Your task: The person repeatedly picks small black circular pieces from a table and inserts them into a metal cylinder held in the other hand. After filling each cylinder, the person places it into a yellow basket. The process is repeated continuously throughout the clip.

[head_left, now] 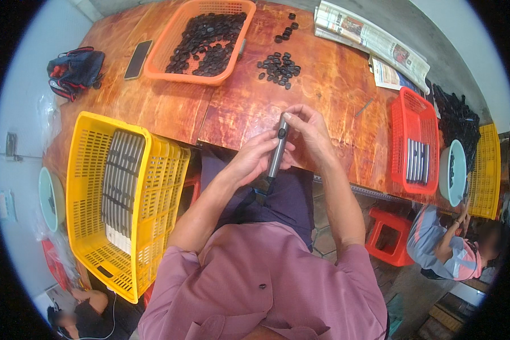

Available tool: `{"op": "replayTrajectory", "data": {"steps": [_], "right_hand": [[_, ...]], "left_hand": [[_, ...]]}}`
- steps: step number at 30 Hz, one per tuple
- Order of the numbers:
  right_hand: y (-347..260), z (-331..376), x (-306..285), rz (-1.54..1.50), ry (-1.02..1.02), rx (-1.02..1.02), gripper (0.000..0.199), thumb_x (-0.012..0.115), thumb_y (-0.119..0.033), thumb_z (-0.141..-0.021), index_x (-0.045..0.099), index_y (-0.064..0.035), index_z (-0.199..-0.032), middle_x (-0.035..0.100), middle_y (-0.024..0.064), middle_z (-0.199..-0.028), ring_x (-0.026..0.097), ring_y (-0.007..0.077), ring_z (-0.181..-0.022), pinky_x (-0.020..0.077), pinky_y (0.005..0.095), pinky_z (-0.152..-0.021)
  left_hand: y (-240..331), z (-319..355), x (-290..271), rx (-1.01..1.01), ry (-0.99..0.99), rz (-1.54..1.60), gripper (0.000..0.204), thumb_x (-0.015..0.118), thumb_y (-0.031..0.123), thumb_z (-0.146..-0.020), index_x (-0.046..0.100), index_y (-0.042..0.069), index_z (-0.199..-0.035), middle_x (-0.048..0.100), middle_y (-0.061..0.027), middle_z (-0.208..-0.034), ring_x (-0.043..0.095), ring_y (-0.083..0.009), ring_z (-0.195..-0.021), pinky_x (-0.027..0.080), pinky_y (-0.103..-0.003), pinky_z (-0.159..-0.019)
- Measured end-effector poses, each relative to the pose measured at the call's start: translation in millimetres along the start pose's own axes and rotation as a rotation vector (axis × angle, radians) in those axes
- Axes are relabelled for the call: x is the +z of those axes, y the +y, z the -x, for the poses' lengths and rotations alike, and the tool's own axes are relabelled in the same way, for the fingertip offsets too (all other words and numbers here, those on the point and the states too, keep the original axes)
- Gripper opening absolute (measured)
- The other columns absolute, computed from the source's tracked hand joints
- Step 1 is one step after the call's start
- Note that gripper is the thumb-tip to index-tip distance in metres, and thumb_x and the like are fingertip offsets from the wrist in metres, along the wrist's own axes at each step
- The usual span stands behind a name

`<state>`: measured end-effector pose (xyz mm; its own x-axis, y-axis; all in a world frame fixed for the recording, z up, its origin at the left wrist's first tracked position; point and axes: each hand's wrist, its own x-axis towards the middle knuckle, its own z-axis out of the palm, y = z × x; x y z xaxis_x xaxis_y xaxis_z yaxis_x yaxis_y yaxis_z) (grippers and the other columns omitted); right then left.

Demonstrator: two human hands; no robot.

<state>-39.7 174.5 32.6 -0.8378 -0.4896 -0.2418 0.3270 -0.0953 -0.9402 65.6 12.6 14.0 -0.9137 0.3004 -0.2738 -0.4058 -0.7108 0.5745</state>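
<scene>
A dark grey metal tube (276, 154) is held tilted in front of my body, at the table's near edge. My left hand (256, 154) wraps its fingers round the middle of the tube. My right hand (307, 126) pinches the tube's upper end between thumb and fingers. A small black oval piece (281, 134) sits against the tube's side, near the left fingertips; whether it is fixed there I cannot tell. Beyond my hands, a loose heap of similar black pieces (277, 69) lies on the wooden table (232, 113).
An orange basket (221, 78) of black pieces stands at the back. To my left, a yellow crate (147, 170) holds stacked silver tubes; on the right, a red basket (413, 113) holds several more. A phone (137, 59) and newspapers (374, 41) lie on the table. Two people sit nearby.
</scene>
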Motion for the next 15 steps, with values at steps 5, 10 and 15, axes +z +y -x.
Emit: {"op": "replayTrajectory", "data": {"steps": [5,10,15], "right_hand": [[1,-2,6,0.016,0.019,0.034,0.021,0.070,-0.021,-0.097,0.067,-0.0034,-0.109,0.071,0.0025,-0.089,0.063,0.0094,-0.078,0.0483,0.0251,-0.069],[4,-7,8,0.049,0.024,0.047,0.022,0.069,-0.023,-0.099,0.068,-0.0038,-0.109,0.071,0.0024,-0.089,0.062,0.0085,-0.076,0.0468,0.0229,-0.065],[3,-7,12,0.048,0.033,0.073,0.020,0.068,-0.023,-0.099,0.069,-0.0041,-0.106,0.069,0.0015,-0.087,0.061,0.0087,-0.073,0.0478,0.0235,-0.063]], "left_hand": [[-2,-4,-5,0.032,0.035,-0.022,0.033,0.054,0.017,-0.107,0.051,-0.001,-0.135,0.068,-0.0185,-0.114,0.071,-0.0269,-0.100,0.062,-0.040,-0.088],[0,-5,-5,0.047,0.032,-0.038,0.038,0.058,0.017,-0.106,0.049,-0.001,-0.138,0.068,-0.0177,-0.114,0.072,-0.0261,-0.098,0.063,-0.038,-0.089],[3,-6,-3,0.047,0.056,-0.106,0.040,0.062,0.017,-0.104,0.050,-0.001,-0.138,0.068,-0.0178,-0.115,0.073,-0.0264,-0.099,0.063,-0.038,-0.090]]}}
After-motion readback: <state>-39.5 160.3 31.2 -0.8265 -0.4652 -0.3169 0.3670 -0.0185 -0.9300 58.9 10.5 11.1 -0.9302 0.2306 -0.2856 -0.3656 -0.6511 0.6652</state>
